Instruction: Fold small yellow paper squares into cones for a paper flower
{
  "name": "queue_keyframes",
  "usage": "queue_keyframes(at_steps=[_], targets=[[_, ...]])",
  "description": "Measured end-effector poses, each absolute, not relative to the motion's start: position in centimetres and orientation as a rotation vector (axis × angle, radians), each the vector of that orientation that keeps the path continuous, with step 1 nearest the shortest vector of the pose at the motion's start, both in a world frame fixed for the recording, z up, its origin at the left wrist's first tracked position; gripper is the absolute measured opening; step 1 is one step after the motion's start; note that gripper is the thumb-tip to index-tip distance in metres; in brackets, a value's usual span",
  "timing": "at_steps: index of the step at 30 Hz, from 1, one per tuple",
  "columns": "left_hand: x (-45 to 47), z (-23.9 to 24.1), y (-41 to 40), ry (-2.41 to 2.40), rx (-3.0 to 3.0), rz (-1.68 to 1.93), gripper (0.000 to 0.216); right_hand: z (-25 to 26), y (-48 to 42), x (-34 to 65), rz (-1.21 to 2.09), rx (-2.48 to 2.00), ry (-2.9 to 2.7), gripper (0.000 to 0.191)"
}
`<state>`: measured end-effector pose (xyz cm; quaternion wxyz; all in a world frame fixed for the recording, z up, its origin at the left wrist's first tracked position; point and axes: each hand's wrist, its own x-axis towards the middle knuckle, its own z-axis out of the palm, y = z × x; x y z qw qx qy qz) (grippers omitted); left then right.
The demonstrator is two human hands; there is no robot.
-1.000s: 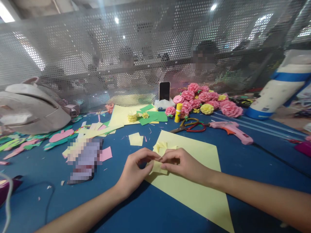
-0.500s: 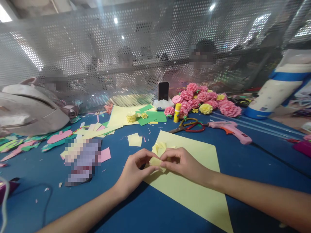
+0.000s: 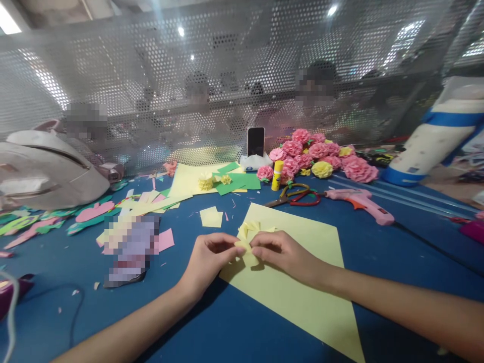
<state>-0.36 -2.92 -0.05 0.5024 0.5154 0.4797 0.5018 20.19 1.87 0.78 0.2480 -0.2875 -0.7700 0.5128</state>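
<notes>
Between the fingertips of both hands is a small piece of yellow paper [image 3: 249, 258], bent and held just above a large yellow sheet [image 3: 302, 287]. My left hand [image 3: 212, 257] pinches its left edge with thumb and forefinger. On the other edge, my right hand [image 3: 287, 252] grips it the same way. Right behind the fingers, folded yellow paper pieces [image 3: 251, 228] lie on the large sheet, partly covered by my hands. A small cut yellow piece [image 3: 212, 217] rests on the blue table left of the sheet.
Scissors [image 3: 291, 195], a glue stick [image 3: 277, 175] and a pink glue gun [image 3: 361, 203] lie or stand beyond the sheet. Pink paper flowers [image 3: 317, 151] are heaped behind them. A phone [image 3: 256, 141] stands near the mesh panel. Paper scraps, a bag [image 3: 49, 171] and a tilted bottle [image 3: 427, 136] flank the table.
My fingers have shifted on the small yellow paper, which looked flatter before and is now bent downward. My left thumb has moved up closer to the forefinger. The other things stay put.
</notes>
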Motion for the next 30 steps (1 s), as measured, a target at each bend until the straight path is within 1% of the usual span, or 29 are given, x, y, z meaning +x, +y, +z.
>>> queue_keyframes(at_steps=[4, 15, 20, 30], targets=[[-0.19, -0.05, -2.96, 1.161, 1.264, 1.221, 0.025, 0.91, 1.76, 20.15, 1.378, -0.814, -2.091, 0.032], [0.1, -0.12, -3.03, 1.214, 1.25, 1.242, 0.031, 1.11, 1.59, 19.94, 1.317, -0.856, -2.069, 0.033], [0.04, -0.26, -3.0, 1.217, 1.256, 1.24, 0.03, 1.06, 1.65, 19.96, 1.307, -0.856, -2.086, 0.032], [0.13, -0.01, -3.19, 1.22, 1.265, 1.239, 0.027, 1.17, 1.59, 19.94, 1.286, -0.86, -2.095, 0.038]])
